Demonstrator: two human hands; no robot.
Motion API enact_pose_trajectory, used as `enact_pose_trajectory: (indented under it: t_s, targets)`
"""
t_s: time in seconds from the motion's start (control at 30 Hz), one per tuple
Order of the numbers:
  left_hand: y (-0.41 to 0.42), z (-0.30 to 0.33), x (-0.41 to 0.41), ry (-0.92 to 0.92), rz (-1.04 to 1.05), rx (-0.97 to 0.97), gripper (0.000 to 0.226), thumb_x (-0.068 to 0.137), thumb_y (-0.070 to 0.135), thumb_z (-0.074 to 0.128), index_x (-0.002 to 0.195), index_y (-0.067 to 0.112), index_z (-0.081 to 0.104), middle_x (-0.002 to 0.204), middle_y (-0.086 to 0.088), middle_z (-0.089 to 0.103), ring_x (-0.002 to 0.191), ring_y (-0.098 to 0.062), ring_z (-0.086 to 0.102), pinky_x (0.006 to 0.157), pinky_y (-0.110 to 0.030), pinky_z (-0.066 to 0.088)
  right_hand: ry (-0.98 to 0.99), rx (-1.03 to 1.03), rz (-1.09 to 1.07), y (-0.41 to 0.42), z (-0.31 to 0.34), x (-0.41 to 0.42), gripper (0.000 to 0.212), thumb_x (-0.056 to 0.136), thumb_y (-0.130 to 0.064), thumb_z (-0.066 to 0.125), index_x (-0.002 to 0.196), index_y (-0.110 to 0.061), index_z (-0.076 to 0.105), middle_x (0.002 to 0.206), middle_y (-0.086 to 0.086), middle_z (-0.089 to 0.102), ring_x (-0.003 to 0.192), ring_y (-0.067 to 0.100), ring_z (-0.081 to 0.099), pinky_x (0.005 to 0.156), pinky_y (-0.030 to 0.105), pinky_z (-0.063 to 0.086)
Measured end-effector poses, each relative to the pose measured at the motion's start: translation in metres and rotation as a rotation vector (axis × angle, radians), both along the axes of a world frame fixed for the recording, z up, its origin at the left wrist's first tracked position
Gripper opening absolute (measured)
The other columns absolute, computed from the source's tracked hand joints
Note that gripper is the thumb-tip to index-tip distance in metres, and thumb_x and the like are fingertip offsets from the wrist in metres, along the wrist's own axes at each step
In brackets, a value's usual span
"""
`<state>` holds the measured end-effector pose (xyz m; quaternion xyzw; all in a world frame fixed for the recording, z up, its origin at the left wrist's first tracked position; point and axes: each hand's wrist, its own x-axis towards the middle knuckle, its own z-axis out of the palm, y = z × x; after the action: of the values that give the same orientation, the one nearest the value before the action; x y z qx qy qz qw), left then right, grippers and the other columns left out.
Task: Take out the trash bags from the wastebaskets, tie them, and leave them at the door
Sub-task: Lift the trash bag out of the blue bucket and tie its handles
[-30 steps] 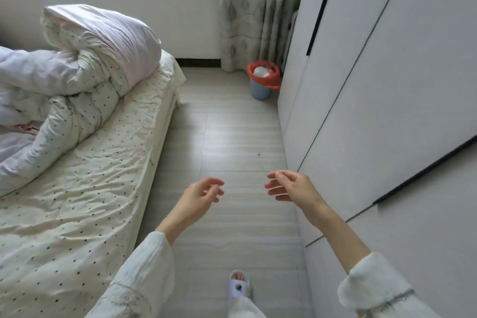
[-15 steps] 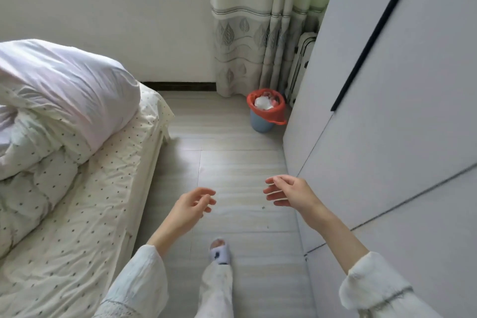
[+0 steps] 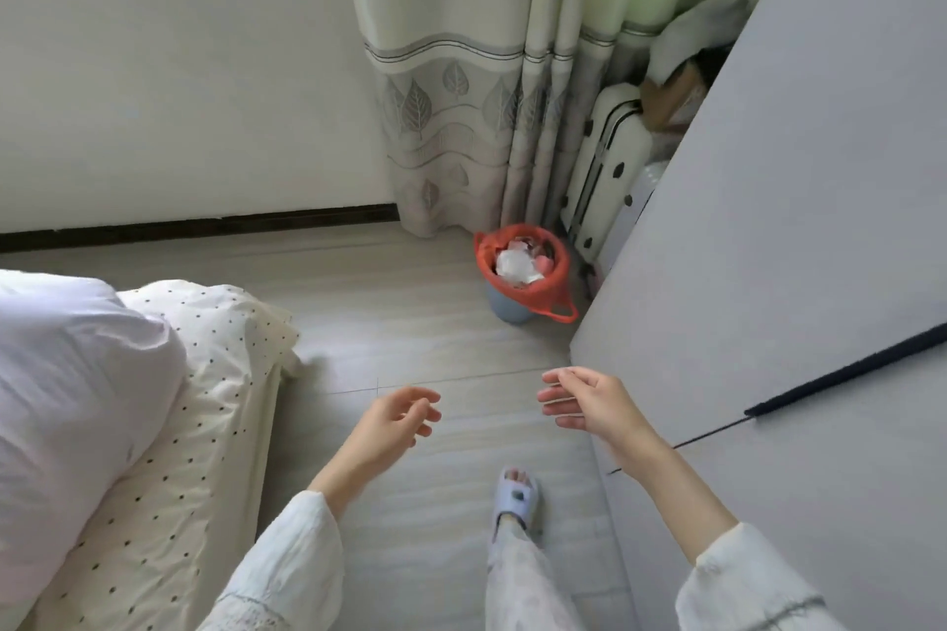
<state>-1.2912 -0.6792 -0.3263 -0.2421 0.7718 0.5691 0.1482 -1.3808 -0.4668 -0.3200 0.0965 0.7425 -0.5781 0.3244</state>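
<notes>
A small blue wastebasket stands on the floor by the curtain and the wardrobe corner. An orange trash bag lines it, its rim folded over the edge and one handle loop hanging at the front right. White crumpled paper fills the bag. My left hand and my right hand hover in front of me, short of the basket, both empty with loosely curled, spread fingers.
A bed with dotted sheet and a bundled quilt fills the left. A grey wardrobe runs along the right. A white suitcase stands behind the basket beside the curtain. My slippered foot is on the floor strip.
I have walked forward down the strip between bed and wardrobe; the wastebasket is much closer. Both hands stayed raised and empty. My foot has stepped ahead.
</notes>
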Motion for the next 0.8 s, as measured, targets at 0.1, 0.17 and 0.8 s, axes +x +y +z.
enact_pose_trajectory:
  t_s: [0.1, 0.17, 0.8]
  targets:
    - [-0.019, -0.018, -0.075, -0.032, 0.008, 0.000, 0.019, 0.096, 0.012, 0.039, 0.102, 0.016, 0.058, 0.093, -0.005, 0.064, 0.081, -0.018, 0.059, 0.067, -0.021, 0.044, -0.041, 0.007, 0.002, -0.017, -0.021, -0.077, 0.024, 0.098, -0.015, 0.037, 0.102, -0.006, 0.059, 0.078, 0.004, 0.063, 0.069, 0.015, 0.060, 0.061, 0.022, 0.044]
    - [-0.030, -0.033, -0.128, -0.060, 0.042, 0.013, 0.021, 0.096, 0.011, 0.039, 0.105, 0.012, 0.059, 0.092, -0.006, 0.064, 0.077, -0.017, 0.058, 0.065, -0.021, 0.044, -0.070, 0.014, -0.023, -0.026, -0.037, -0.133, 0.026, 0.098, -0.014, 0.038, 0.107, -0.002, 0.059, 0.077, 0.004, 0.063, 0.068, 0.015, 0.059, 0.061, 0.022, 0.044]
    - [-0.123, -0.295, -0.550, -0.380, -0.088, 0.064, 0.029, 0.096, 0.008, 0.038, 0.121, 0.000, 0.050, 0.104, -0.011, 0.056, 0.069, -0.016, 0.052, 0.052, -0.012, 0.043, -0.545, 0.084, -0.582, -0.089, -0.286, -0.465, 0.012, 0.095, -0.012, 0.043, 0.104, -0.009, 0.051, 0.079, 0.010, 0.058, 0.067, 0.017, 0.053, 0.060, 0.026, 0.041]
